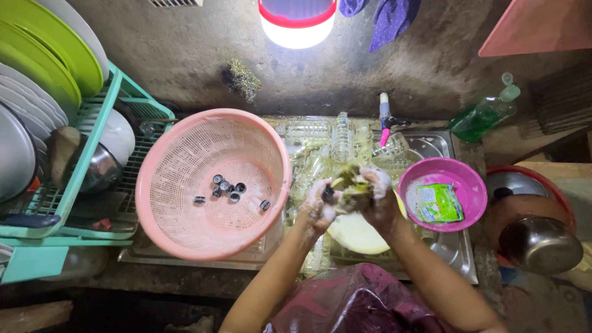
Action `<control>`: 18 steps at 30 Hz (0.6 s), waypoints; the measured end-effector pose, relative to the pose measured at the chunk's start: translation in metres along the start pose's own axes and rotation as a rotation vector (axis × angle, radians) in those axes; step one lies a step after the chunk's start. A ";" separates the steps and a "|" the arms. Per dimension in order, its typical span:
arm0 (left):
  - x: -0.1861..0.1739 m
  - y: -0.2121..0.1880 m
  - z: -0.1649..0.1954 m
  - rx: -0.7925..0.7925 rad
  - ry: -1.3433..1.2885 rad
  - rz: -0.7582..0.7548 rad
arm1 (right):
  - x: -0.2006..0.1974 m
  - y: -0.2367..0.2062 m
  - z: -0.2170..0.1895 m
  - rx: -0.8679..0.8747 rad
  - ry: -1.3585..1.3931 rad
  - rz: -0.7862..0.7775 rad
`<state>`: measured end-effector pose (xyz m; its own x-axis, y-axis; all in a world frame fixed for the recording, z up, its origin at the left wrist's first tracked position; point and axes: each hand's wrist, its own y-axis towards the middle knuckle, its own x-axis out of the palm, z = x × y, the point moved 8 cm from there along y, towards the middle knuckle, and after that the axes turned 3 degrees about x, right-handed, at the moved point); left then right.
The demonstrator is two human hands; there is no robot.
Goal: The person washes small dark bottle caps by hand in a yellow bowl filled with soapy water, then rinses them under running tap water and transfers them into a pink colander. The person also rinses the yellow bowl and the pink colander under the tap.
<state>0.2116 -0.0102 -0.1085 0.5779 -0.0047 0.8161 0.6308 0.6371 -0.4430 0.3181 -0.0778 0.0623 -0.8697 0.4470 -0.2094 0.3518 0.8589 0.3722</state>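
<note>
Both hands are soapy and meet over the steel sink (441,147). My left hand (319,205) pinches a small dark cap. My right hand (377,196) grips a yellow-green scrub sponge (351,185) pressed against that cap. Below them lies a pale round lid or plate (357,237) among several clear plastic bottles and containers (340,137). To the left, a pink perforated basket (185,185) holds several small dark caps (229,186).
A pink bowl (462,179) with a green sachet (439,202) sits in the sink's right part. A green dish-soap bottle (484,114) stands behind it. A teal dish rack (92,154) with plates and bowls is at left; steel pots (539,243) at right. A lamp (297,21) hangs above.
</note>
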 end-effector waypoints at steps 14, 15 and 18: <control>-0.009 -0.019 -0.029 0.010 0.343 0.024 | 0.029 0.000 0.057 0.236 -0.261 0.099; -0.014 -0.017 -0.031 -0.046 0.286 0.038 | 0.040 -0.010 0.049 0.159 -0.274 0.038; -0.029 -0.017 -0.031 -0.125 0.149 0.057 | 0.068 -0.045 0.038 -0.012 -0.339 -0.120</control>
<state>0.2004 -0.0451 -0.1357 0.6784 -0.0911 0.7290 0.6492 0.5390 -0.5368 0.2566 -0.0765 -0.0028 -0.7394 0.4023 -0.5398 0.2482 0.9082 0.3369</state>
